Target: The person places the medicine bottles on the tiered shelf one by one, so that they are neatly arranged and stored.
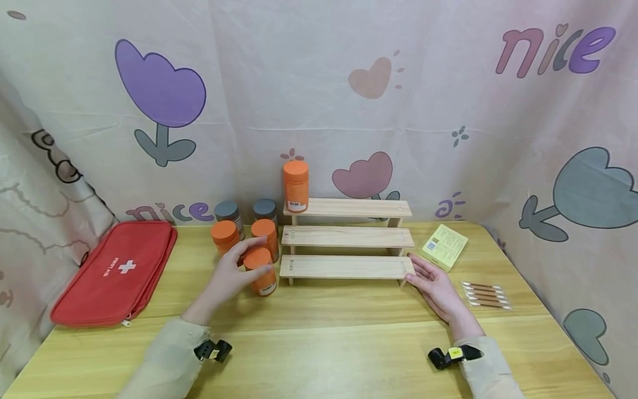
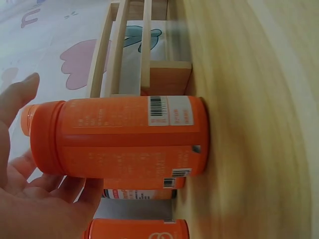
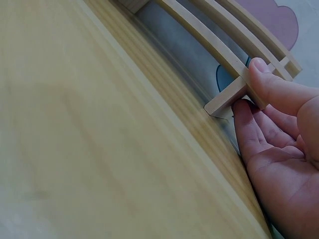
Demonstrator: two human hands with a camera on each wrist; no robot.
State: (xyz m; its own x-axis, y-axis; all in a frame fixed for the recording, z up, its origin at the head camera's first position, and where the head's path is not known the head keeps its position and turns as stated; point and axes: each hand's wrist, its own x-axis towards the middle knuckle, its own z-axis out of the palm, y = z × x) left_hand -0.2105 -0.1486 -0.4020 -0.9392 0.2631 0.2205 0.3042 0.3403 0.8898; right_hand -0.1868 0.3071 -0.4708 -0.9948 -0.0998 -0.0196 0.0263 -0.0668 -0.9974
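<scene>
My left hand is around the nearest orange bottle, which stands upright on the table left of a three-tier wooden shelf. In the left wrist view the thumb stands off from this bottle's cap, with the fingers along its other side. Two more orange bottles stand behind it, and two grey-lidded bottles farther back. Another orange bottle stands on the top tier's left end. My right hand grips the lowest tier's right end, thumb on the board and fingers under it.
A red first aid pouch lies at the left of the wooden table. Right of the shelf are a yellow box and a clear packet of brown-stemmed swabs. A patterned curtain hangs behind.
</scene>
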